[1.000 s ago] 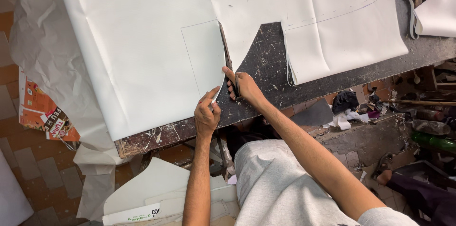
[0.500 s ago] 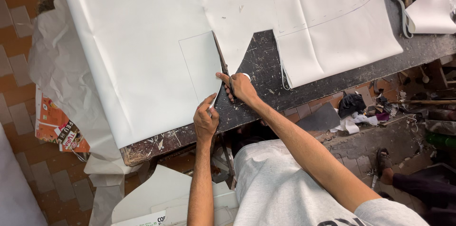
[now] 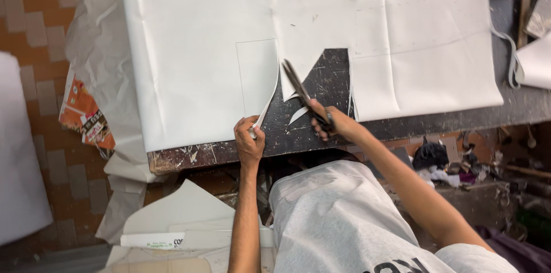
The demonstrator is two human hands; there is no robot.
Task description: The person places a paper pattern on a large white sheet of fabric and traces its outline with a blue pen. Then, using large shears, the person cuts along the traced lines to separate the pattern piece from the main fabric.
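steel-bladed scissors with dark handles point(image 3: 304, 96) sit clamped in the right hand point(image 3: 336, 124), fingers closed through the loops, blades parted and pointing away from the body into the large white sheet of leather-like material point(image 3: 229, 38). the scissors lie over the dark, scratched worktop point(image 3: 327, 78), in the notch already cut out of the sheet's near edge. the left hand point(image 3: 249, 140), just left of the scissors, pinches a curling cut flap of the same sheet between thumb and fingers. one faint rectangle outline point(image 3: 256, 75) is drawn on the sheet left of the scissors; more faint lines run right of them, too pale to count. one small white offcut sliver point(image 3: 298, 114) lies on the worktop beside the blades.

two hands and one pair of scissors show. the person's grey shirt point(image 3: 344, 221) hides the worktop's near edge below the scissors. crumpled paper point(image 3: 97, 38) hangs off the worktop far left of the scissors, with one orange printed scrap point(image 3: 86, 112) under it. clutter down right of the scissors is too dim to make out.
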